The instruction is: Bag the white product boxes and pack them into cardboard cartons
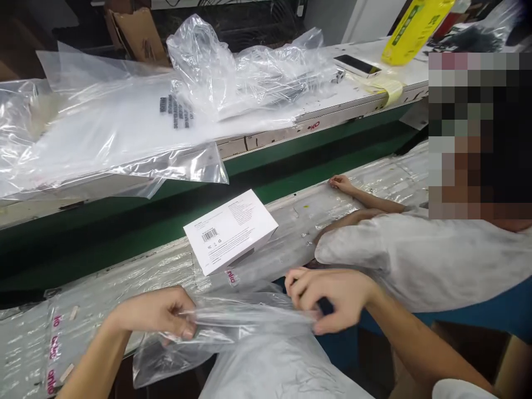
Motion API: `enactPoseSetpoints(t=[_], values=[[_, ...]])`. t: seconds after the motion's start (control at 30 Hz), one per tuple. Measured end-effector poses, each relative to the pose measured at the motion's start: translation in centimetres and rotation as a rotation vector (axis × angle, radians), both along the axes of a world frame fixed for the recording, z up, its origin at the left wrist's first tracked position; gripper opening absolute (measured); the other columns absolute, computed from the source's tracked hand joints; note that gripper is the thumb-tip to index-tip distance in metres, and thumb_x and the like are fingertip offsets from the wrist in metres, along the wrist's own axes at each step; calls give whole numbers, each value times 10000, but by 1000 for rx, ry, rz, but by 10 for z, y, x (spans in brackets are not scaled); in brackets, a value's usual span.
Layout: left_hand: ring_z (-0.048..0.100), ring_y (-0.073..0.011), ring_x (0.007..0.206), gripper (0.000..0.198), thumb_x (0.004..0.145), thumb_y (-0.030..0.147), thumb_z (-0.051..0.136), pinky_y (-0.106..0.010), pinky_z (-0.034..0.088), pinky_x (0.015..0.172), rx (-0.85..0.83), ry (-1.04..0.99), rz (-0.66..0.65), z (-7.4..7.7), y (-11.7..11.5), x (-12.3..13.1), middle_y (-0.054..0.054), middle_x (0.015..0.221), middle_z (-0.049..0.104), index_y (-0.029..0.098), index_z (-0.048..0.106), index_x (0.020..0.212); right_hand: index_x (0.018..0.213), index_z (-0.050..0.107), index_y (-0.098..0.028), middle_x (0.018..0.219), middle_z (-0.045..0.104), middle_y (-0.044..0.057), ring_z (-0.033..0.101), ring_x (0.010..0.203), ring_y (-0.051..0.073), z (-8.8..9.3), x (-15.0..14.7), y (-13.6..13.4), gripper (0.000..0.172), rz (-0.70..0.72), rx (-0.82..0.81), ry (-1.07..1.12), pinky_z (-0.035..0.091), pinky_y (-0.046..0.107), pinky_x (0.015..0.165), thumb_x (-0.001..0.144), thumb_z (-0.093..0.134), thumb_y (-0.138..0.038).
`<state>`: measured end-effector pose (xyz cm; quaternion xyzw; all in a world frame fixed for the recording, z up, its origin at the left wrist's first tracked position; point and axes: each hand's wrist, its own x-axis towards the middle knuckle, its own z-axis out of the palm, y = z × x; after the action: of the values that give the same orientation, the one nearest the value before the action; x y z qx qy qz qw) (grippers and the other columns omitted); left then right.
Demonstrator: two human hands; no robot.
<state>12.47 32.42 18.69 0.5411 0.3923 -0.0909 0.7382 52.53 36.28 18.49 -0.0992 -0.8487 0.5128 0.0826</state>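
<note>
My left hand is closed, thumb and fingers pinching one side of a clear plastic bag. At the other side of the bag, my right hand has its fingers curled and its thumb against the plastic; a small dark patch shows between thumb and fingers, and I cannot tell what it is. The bag is stretched between both hands, with a loose part hanging below the left one. Just beyond the bag, a white box with a barcode and small print lies on the plastic-covered bench edge.
At right a co-worker in a white sleeve rests an arm on the bench, close to my right hand. Past a green conveyor belt, a shelf holds printed plastic bags, crumpled clear plastic, a phone-like slab and a yellow packet.
</note>
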Motion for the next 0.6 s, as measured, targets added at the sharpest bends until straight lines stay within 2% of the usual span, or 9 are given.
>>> enactPoseSetpoints(t=[0.07,0.1,0.2,0.23,0.3,0.37,0.43,0.53,0.6], values=[[516,-155,477,372,795,573,732,-293,415,546,-25,-101,62,-15,-1,6,-36,540,598,210,792,744,572,377,-223,591,563,20,615,679,146,-6,8,3,598,-66,-171,250,527,333,745,948,385,-688],[522,-166,469,399,766,609,743,-319,454,570,-45,-179,116,-25,-4,11,-44,517,595,215,796,730,575,319,-232,524,486,-4,572,570,130,-14,10,7,619,-177,-240,354,514,296,630,927,365,-739],[535,-198,414,411,703,636,773,-372,511,526,-113,-447,357,-56,-17,35,-55,459,573,225,775,688,650,248,-248,487,281,-83,283,357,80,-51,9,27,609,-677,-374,503,313,222,380,869,406,-793],[516,-184,383,370,706,592,786,-339,484,463,-79,-531,490,-63,-23,43,-47,441,558,224,761,671,680,261,-249,510,267,-95,218,355,72,-65,6,37,585,-817,-407,512,258,215,361,856,480,-762],[453,-127,345,282,717,476,806,-239,372,378,109,-659,859,-72,-33,57,-23,429,524,211,738,651,730,324,-249,555,307,-98,211,375,66,-86,-6,59,529,-982,-434,499,220,213,372,815,648,-658],[422,-84,360,235,696,386,827,-199,353,394,337,-696,1235,-71,-37,64,2,439,489,189,717,633,748,391,-245,577,352,-88,280,415,73,-94,-23,83,488,-1045,-373,492,244,216,409,772,747,-578],[421,-64,375,220,654,348,853,-184,365,403,456,-649,1511,-67,-30,64,13,486,507,174,718,662,786,489,-238,622,438,-58,389,504,97,-88,-45,107,406,-1070,-281,435,314,226,476,781,749,-549],[464,-61,426,305,587,358,889,-165,372,403,488,-559,1753,-61,-1,58,13,582,570,168,737,769,917,646,-215,778,605,-5,544,729,147,-72,-79,139,343,-945,-275,296,420,249,650,818,697,-539],[498,-78,477,372,553,389,911,-169,392,424,457,-511,1767,-59,23,54,18,614,574,166,698,761,918,707,-188,827,663,7,582,813,168,-65,-97,156,392,-863,-414,207,443,264,738,807,693,-564]])
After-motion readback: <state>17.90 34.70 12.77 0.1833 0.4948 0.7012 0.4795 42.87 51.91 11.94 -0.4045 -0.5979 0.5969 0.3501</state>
